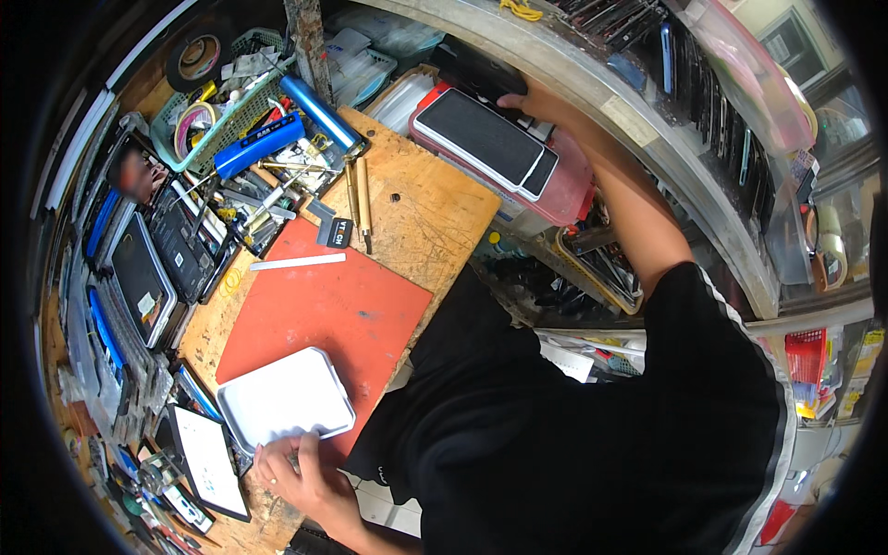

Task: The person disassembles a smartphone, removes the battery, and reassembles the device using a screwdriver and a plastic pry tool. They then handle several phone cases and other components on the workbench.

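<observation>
A shallow white plastic tray (285, 393) lies on a red mat (342, 314) on the wooden bench. My left hand (301, 476) grips its near edge with bent fingers. My right hand (532, 102) reaches to the upper right, closed on a black flat object (476, 69), partly hidden, beside two white-edged, dark-faced slabs (476, 139) stacked on a translucent red-lidded container (573, 199). A pale ruler-like strip (296, 260) lies on the mat's far edge, near wooden-handled tools (361, 203).
A green basket of tools (166, 134), blue cylindrical tools (324, 116) and stacked devices (139, 277) crowd the bench's left and back. A white-screened tablet (205, 458) is beside my left hand. A metal shelf edge (638, 120) with upright devices runs along the right.
</observation>
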Available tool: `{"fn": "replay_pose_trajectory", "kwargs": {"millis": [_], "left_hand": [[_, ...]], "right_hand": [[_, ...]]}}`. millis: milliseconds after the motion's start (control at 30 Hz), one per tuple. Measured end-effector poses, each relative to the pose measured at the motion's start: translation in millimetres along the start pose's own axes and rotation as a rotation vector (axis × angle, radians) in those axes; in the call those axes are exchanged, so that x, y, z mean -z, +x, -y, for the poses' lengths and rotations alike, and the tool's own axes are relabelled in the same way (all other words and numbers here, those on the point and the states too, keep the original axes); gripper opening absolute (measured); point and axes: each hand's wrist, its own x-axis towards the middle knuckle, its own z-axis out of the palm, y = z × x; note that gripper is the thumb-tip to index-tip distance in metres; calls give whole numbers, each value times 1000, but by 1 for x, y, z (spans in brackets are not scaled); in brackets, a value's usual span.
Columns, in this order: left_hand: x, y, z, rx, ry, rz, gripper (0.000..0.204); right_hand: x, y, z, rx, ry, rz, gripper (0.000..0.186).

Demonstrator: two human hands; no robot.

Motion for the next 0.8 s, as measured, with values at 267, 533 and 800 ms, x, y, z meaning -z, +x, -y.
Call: {"fn": "replay_pose_trajectory", "kwargs": {"millis": [267,533,800], "left_hand": [[42,98,-30,-170,-294,-76,31],[-77,332,-115,-258,-1001,248,46],[-229,519,-223,-226,-816,454,55]], "right_hand": [[-28,-23,-39,150,-154,-319,72],[-73,-133,-118,-418,219,-521,66],[-83,-124,-97,-600,945,-605,68]]}}
